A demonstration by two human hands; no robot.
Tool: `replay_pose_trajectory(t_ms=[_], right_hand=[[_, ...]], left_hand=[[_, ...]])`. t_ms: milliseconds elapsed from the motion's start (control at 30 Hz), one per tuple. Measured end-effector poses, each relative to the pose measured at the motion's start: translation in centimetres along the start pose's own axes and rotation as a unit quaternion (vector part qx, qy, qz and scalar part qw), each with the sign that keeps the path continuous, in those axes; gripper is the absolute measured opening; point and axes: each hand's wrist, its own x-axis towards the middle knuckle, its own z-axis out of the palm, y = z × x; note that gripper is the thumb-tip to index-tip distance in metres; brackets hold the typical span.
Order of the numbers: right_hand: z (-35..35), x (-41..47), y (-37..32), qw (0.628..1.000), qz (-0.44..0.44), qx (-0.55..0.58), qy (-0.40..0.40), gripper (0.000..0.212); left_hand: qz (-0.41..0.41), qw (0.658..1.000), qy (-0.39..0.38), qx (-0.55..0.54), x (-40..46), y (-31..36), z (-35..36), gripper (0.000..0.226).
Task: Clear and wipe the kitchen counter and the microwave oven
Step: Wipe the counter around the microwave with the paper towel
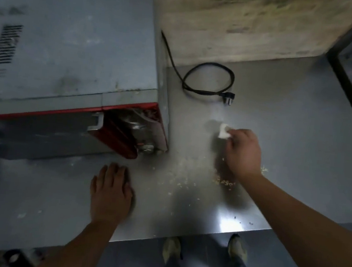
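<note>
One view only, so no overlap with a second camera to record. The camera sits on the person's head and looks steeply down and forward over the steel counter (280,127). It is close: both forearms enter from the bottom edge, the left hand (111,194) and right hand (243,153) lie mid-frame, and the person's shoes (171,248) show below the counter edge. The microwave oven (66,56) fills the upper left, seen from above. Wide-angle lens; straight edges bow toward the corners. The picture is slightly blurred.
</note>
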Motion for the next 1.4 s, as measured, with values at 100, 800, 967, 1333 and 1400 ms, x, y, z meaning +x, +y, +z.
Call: replay_pose_trajectory(t_ms=[100,800,967,1333,1400], right_hand=[[1.0,1.9,1.1,0.999,0.032,-0.036,-0.017,0.032],[5.4,-2.7,-5.5,0.999,0.002,-0.003,-0.045,0.031],[8.5,-1.2,-6.9,0.994,0.016,-0.055,-0.096,0.04],[8.1,-10.2,-9.6,0.976,-0.113,0.029,-0.183,0.034],[7.7,-9.0,-9.2,0.991,-0.049,0.052,-0.112,0.034]], left_hand=[[-0.04,0.999,-0.007,-0.003,-0.6,-1.1,0.6,0.061],[-0.079,0.995,-0.063,0.0,-0.5,-1.9,1.8,0.073],[-0.079,0.994,-0.069,0.002,-0.6,-1.8,1.6,0.074],[-0.08,0.994,-0.07,0.006,-0.5,-1.8,1.6,0.075],[-0.082,0.994,-0.069,0.006,-0.5,-1.7,1.6,0.075]])
